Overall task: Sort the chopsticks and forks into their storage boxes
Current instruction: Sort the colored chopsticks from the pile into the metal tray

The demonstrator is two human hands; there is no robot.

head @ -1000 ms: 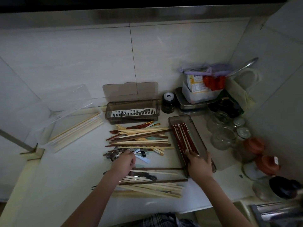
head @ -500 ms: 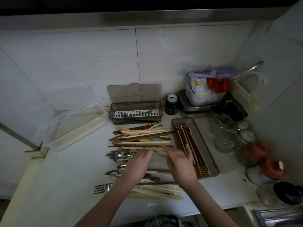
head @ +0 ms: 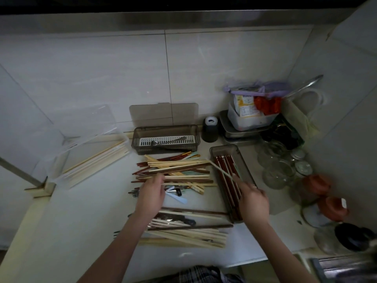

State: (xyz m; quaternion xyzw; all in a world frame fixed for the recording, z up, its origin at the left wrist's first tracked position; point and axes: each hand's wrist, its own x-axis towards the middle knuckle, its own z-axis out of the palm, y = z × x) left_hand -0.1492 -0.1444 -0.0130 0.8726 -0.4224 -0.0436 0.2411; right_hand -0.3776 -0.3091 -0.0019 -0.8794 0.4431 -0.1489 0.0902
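Observation:
A mixed pile of light and dark chopsticks point(head: 179, 170) lies mid-counter, with a second pile point(head: 187, 229) nearer me. My left hand point(head: 152, 193) rests its fingers on the far pile's left end. My right hand point(head: 253, 201) pinches a pale chopstick point(head: 221, 170) that slants up to the left, over the grey box of dark red chopsticks point(head: 226, 172). A brown box point(head: 165, 139) with a white grid holds a spoon. At the left, a clear box point(head: 95, 158) holds pale chopsticks. Forks and spoons point(head: 134, 193) peek out beside my left hand.
Glass jars point(head: 279, 168) and clay pots point(head: 326, 195) crowd the right side. A dark cup point(head: 210, 129), a metal tray and a food tub stand at the back by the tiled wall. A sink edge point(head: 342, 268) shows at bottom right.
My right hand has lifted a pale chopstick out of the far pile and moved right over the grey box. My left hand has reached further up onto the far pile.

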